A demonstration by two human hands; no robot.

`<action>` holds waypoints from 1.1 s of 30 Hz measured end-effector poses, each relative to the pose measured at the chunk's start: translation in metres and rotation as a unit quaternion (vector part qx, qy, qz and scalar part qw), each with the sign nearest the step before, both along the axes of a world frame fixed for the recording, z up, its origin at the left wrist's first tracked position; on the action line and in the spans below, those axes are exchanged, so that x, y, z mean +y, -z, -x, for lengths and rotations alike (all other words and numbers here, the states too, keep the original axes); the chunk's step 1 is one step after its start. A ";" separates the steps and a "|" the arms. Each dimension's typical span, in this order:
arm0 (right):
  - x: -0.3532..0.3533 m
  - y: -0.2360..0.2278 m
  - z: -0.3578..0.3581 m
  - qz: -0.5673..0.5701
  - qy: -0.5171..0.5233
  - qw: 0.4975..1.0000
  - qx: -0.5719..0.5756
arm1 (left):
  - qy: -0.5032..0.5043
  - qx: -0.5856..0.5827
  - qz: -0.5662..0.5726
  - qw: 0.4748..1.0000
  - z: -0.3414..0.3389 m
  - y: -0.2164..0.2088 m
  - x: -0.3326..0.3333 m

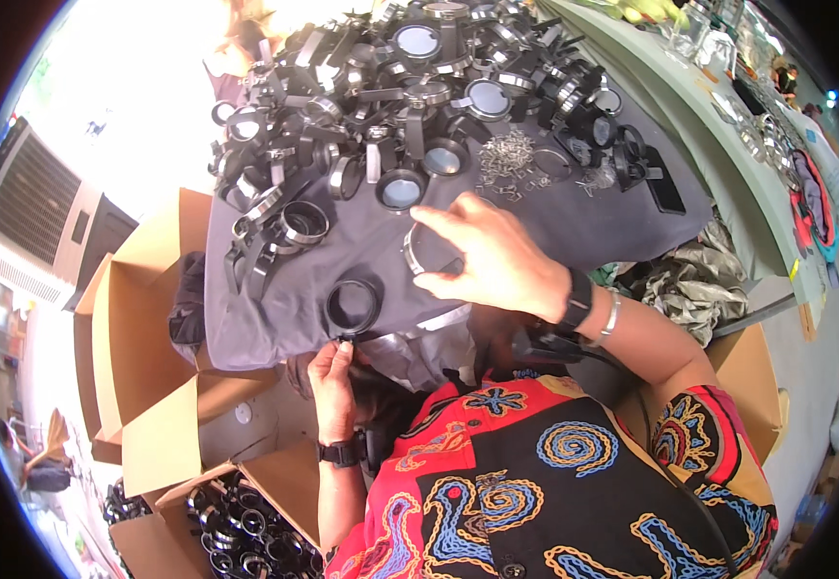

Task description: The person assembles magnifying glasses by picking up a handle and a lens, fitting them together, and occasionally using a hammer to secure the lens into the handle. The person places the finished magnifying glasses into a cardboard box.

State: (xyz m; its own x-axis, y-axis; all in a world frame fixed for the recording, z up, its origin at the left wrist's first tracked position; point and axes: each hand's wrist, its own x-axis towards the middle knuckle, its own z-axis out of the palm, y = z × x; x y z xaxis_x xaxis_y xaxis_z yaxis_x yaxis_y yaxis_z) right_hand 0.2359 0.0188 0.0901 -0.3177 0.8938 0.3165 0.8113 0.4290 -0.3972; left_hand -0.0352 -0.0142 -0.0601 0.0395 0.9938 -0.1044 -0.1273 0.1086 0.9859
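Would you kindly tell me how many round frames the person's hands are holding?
2: a black round frame in the left hand, and a silver-edged round frame in the right hand. Neither hand seems to hide another.

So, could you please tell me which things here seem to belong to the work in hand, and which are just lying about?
Seemingly part of the work:
black ring, pinched in the left hand
silver-banded ring, at the right hand's fingers
heaped rings
small metal pieces

Probably just lying about:
flat black slab
crumpled sheet
grilled appliance
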 end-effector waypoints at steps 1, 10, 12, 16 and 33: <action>0.008 0.009 0.011 0.010 0.011 1.000 -0.020 | -0.006 0.000 -0.001 1.000 0.000 -0.001 0.000; 0.056 0.055 0.056 0.073 0.019 0.989 -0.130 | -0.026 0.008 -0.003 1.000 0.005 -0.001 -0.003; 0.056 0.037 0.047 0.091 -0.005 0.985 -0.149 | -0.032 0.013 0.005 0.999 0.003 -0.002 -0.004; 0.069 0.035 0.024 0.084 -0.181 0.969 -0.145 | -0.027 0.004 -0.003 1.000 0.002 -0.001 0.000; 0.032 0.011 0.043 -0.249 -0.284 0.918 -0.118 | -0.010 0.024 -0.028 0.999 0.005 0.004 -0.001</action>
State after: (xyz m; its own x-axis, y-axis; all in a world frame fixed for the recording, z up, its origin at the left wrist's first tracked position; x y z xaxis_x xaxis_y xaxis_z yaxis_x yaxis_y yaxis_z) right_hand 0.1929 0.0513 0.0789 -0.8008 0.3255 0.5028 0.4384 0.8905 0.1216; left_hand -0.0404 -0.0157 -0.0638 0.0157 0.9986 -0.0497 -0.0820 0.0508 0.9953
